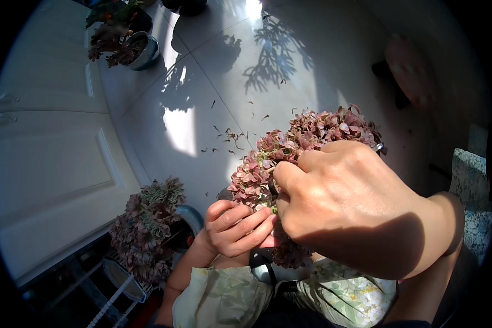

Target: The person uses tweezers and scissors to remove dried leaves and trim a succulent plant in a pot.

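Observation:
A bunch of dried pink hydrangea blooms (324,127) curves in front of me, above my lap. My left hand (242,227) curls its fingers around the lower left part of the blooms. Over their right side my right hand (332,192) is bent into a fist, with a thin stem-like piece showing at its fingertips. A small bit of shiny metal (378,146) shows just beyond my right knuckles; what it belongs to is hidden. The inside of my right hand cannot be seen.
Potted hydrangeas (143,233) stand at my left beside a white cabinet (57,164). Further off are a blue-grey pot (147,53) and a pink-topped stool (410,69). Withered bits (233,135) lie scattered on the tiled floor (213,82). Light floral fabric (225,291) covers my lap.

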The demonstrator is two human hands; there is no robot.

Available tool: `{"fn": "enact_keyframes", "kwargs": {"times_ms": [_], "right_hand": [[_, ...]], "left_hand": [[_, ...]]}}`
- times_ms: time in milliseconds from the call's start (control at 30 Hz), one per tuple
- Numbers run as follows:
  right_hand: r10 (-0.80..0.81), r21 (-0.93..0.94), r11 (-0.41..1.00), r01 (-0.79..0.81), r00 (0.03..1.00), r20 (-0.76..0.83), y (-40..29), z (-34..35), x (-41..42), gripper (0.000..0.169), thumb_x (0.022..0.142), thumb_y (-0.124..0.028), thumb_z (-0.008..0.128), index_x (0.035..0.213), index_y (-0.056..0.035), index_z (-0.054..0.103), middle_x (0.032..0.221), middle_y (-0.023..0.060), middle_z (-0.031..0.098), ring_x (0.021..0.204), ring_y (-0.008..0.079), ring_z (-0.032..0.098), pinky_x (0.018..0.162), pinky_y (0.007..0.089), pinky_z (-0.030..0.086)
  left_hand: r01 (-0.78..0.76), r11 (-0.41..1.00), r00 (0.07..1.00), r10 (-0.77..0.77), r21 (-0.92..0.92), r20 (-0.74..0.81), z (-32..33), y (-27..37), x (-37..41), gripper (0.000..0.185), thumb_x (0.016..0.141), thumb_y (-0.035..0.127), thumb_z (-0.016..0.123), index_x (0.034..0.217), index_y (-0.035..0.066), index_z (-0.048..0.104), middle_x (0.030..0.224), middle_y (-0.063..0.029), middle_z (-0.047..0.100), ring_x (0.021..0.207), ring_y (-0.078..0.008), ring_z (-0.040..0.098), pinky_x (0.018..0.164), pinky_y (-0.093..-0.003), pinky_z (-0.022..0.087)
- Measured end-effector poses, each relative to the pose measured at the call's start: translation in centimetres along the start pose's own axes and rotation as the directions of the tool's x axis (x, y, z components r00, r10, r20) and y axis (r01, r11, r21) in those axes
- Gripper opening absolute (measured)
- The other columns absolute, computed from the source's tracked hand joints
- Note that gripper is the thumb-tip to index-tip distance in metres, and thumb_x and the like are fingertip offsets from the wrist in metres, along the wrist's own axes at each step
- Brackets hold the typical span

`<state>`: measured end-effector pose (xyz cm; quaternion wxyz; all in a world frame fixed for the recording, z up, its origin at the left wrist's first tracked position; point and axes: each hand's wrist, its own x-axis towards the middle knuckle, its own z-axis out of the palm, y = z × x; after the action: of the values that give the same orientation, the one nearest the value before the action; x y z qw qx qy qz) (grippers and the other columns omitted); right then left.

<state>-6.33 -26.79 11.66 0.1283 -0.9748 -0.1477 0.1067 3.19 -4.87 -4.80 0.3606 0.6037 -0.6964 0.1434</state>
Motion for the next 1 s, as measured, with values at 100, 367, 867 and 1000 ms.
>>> {"fn": "enact_keyframes", "kwargs": {"times_ms": [100,367,867,1000], "right_hand": [[-0.04,0.041,0.998,0.04,0.999,-0.001,-0.1,0.5,0.6,0.02,0.066,-0.02,0.072,0.059,-0.0052,0.059,0.076,0.0095,0.058,0.073,0.0214,0.066,0.059,0.0339,0.052],[-0.049,0.075,0.996,0.057,0.993,-0.109,-0.6,3.5,1.0,0.023,0.067,-0.018,0.07,0.055,-0.0047,0.055,0.07,0.0108,0.056,0.07,0.0224,0.064,0.054,0.0337,0.047],[-0.096,-0.013,0.995,0.096,0.988,-0.121,-0.8,4.2,1.2,0.021,0.067,-0.017,0.068,0.057,-0.0032,0.055,0.068,0.0093,0.056,0.065,0.0204,0.06,0.052,0.0322,0.045],[-0.127,-0.001,0.992,0.128,0.982,-0.142,-0.6,4.0,1.1,0.021,0.067,-0.016,0.068,0.059,-0.0027,0.054,0.068,0.0087,0.056,0.064,0.0197,0.059,0.051,0.0318,0.044]], "left_hand": [[0.006,1.0,1.0,-0.006,-0.002,0.03,-0.2,0.2,-1.1,0.016,0.096,0.037,0.071,0.094,0.021,0.077,0.102,0.006,0.075,0.084,-0.0108,0.059,0.076,-0.0278,0.044],[0.004,1.0,0.998,-0.002,-0.029,0.057,-0.3,0.5,-2.5,0.022,0.098,0.042,0.071,0.095,0.02,0.076,0.103,0.0052,0.075,0.084,-0.0119,0.059,0.075,-0.0286,0.045],[0.02,0.999,0.999,-0.018,-0.043,0.042,-0.5,0.4,-2.7,0.028,0.096,0.047,0.073,0.1,0.019,0.075,0.104,0.0039,0.073,0.084,-0.0135,0.06,0.075,-0.0293,0.046],[0.023,0.999,0.999,-0.022,-0.044,0.036,-0.4,0.5,-2.5,0.03,0.096,0.048,0.073,0.101,0.018,0.074,0.104,0.0035,0.073,0.084,-0.0139,0.06,0.074,-0.0295,0.046]]}}
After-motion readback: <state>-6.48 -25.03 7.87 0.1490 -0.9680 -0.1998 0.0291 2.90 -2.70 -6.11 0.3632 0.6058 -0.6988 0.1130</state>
